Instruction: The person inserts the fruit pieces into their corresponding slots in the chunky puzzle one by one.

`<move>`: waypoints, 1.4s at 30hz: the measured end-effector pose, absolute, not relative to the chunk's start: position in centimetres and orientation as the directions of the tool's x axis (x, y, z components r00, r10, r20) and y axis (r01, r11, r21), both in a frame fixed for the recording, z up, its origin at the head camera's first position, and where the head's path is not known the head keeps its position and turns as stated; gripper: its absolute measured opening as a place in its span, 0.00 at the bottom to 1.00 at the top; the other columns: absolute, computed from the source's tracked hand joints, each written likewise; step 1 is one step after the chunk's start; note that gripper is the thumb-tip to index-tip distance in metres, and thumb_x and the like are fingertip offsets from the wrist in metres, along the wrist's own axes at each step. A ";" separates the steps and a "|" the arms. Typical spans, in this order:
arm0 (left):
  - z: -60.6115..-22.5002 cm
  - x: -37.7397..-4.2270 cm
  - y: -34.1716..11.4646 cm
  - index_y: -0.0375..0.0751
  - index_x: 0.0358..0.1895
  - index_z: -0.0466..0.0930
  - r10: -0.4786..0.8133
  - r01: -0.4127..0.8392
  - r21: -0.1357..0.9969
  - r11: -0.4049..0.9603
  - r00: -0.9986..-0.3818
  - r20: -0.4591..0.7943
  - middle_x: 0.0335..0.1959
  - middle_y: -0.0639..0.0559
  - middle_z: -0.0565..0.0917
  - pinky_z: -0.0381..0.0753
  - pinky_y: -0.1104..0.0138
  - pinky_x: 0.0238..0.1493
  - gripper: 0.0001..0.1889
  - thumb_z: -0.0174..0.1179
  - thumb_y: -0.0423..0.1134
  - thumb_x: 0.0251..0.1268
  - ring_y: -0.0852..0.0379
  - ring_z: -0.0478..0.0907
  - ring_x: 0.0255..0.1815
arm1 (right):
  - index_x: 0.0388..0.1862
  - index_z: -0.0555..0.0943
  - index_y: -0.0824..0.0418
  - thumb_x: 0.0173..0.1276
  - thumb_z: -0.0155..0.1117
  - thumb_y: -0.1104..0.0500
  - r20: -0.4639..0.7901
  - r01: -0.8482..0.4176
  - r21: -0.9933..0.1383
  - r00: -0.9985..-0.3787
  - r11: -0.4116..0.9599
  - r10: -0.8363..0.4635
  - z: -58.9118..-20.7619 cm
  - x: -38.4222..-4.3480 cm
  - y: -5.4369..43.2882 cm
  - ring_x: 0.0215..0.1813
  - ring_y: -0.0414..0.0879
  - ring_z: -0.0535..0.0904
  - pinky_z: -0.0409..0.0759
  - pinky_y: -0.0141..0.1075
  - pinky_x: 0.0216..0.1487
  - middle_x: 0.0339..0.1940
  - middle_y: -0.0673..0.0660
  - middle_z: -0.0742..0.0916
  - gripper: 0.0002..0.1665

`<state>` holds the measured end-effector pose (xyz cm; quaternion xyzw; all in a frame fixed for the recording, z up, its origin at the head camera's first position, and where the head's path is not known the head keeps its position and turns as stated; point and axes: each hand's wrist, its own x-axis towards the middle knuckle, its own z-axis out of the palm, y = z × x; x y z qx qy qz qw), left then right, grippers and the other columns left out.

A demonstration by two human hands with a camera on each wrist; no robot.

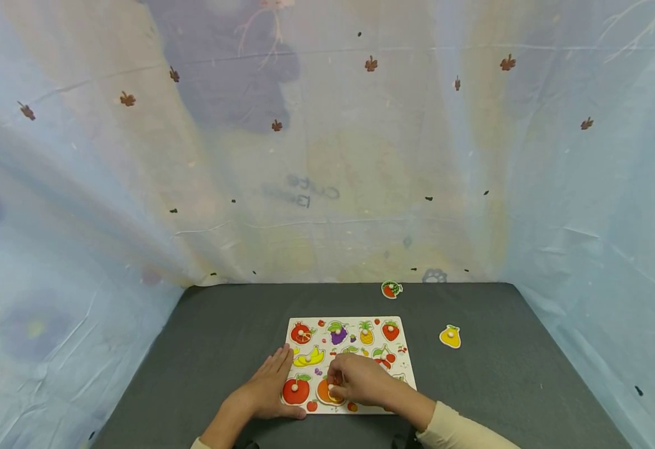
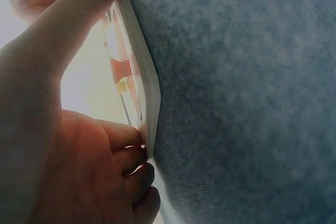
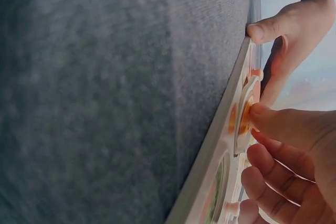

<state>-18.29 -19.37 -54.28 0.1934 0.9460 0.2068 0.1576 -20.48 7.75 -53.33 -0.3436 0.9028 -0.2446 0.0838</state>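
Observation:
A white fruit puzzle board [image 1: 319,410] lies on the dark grey table. My left hand [image 1: 267,388] rests against its left edge, fingers fairly straight and thumb at the near left corner. With thumb and forefinger, my right hand [image 1: 363,379] pinches the orange puzzle piece [image 1: 323,392] at its knob, over the front row. In the right wrist view, that piece [image 3: 244,121] is slightly tilted at the board's surface. An apple piece [image 1: 295,391] sits just left of it. Bananas [image 1: 309,357], grapes [image 1: 337,333] and a pineapple [image 1: 366,335] lie farther back. My right hand hides part of the board.
A yellow pear piece [image 1: 450,337] lies on the table [image 1: 507,374] right of the board. Near the table's back edge is a watermelon piece [image 1: 391,290]. Patterned cloth [image 1: 339,162] hangs behind the table and along both sides.

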 end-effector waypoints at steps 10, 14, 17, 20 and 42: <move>-54.1 -18.3 -19.3 0.25 0.85 0.49 0.430 0.301 0.450 0.841 -0.877 -0.217 0.87 0.32 0.51 0.51 0.40 0.85 0.71 0.81 0.66 0.51 0.35 0.48 0.88 | 0.34 0.82 0.44 0.69 0.80 0.52 0.021 -0.599 -0.467 -0.743 0.650 -0.669 -53.6 -20.7 7.9 0.29 0.31 0.71 0.72 0.28 0.31 0.28 0.37 0.77 0.11; -54.1 -18.3 -19.3 0.25 0.85 0.49 0.432 0.301 0.456 0.837 -0.876 -0.214 0.87 0.32 0.51 0.50 0.40 0.85 0.71 0.81 0.66 0.51 0.35 0.48 0.88 | 0.35 0.83 0.43 0.69 0.80 0.51 0.017 -0.601 -0.456 -0.743 0.657 -0.669 -53.7 -20.7 7.8 0.29 0.31 0.70 0.72 0.28 0.31 0.28 0.37 0.76 0.11; -54.2 -18.3 -19.3 0.25 0.85 0.48 0.432 0.300 0.459 0.836 -0.875 -0.216 0.87 0.32 0.50 0.50 0.40 0.85 0.71 0.81 0.66 0.51 0.35 0.48 0.88 | 0.35 0.83 0.43 0.69 0.80 0.51 0.013 -0.600 -0.449 -0.746 0.662 -0.666 -53.7 -20.7 7.8 0.29 0.31 0.70 0.72 0.28 0.31 0.29 0.37 0.76 0.11; -54.2 -18.3 -19.3 0.25 0.85 0.48 0.435 0.305 0.455 0.837 -0.874 -0.215 0.87 0.32 0.51 0.51 0.40 0.85 0.71 0.81 0.66 0.51 0.35 0.48 0.88 | 0.35 0.83 0.43 0.68 0.80 0.51 0.013 -0.600 -0.446 -0.746 0.664 -0.665 -53.7 -20.7 7.9 0.30 0.31 0.70 0.72 0.28 0.31 0.29 0.37 0.76 0.11; -54.2 -18.3 -19.3 0.25 0.84 0.50 0.434 0.310 0.443 0.841 -0.876 -0.210 0.87 0.31 0.52 0.51 0.39 0.85 0.71 0.81 0.67 0.50 0.34 0.49 0.88 | 0.37 0.83 0.44 0.70 0.78 0.53 -0.006 -0.596 -0.461 -0.738 0.657 -0.674 -53.2 -20.5 8.8 0.31 0.31 0.70 0.73 0.28 0.33 0.31 0.38 0.77 0.09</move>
